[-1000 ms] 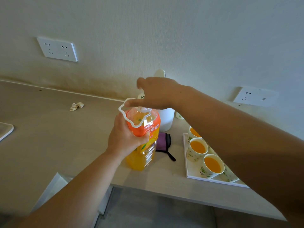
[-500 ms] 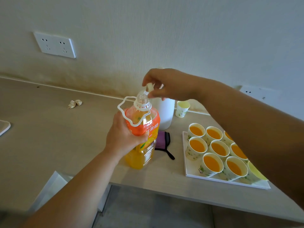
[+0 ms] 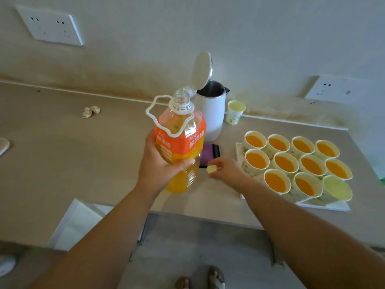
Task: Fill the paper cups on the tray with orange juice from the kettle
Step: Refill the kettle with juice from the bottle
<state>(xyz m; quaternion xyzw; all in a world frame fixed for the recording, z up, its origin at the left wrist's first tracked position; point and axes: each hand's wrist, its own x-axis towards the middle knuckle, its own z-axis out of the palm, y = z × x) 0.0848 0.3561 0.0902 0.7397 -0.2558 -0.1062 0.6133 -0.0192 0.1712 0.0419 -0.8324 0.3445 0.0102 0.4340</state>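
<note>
The white kettle [image 3: 211, 115] stands upright with its lid flipped open, at eleven o'clock from the white tray [image 3: 329, 206]. Paper cups [image 3: 285, 163] sit packed together on the tray. Ten hold orange juice [image 3: 257, 160]. The corner cup [image 3: 336, 187] at five o'clock is empty. A spare cup [image 3: 235, 112], also empty, stands just beside the kettle at three o'clock.

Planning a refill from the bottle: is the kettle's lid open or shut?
Open. The lid of the kettle stands swung up, and the dark inside shows below the rim.
</note>
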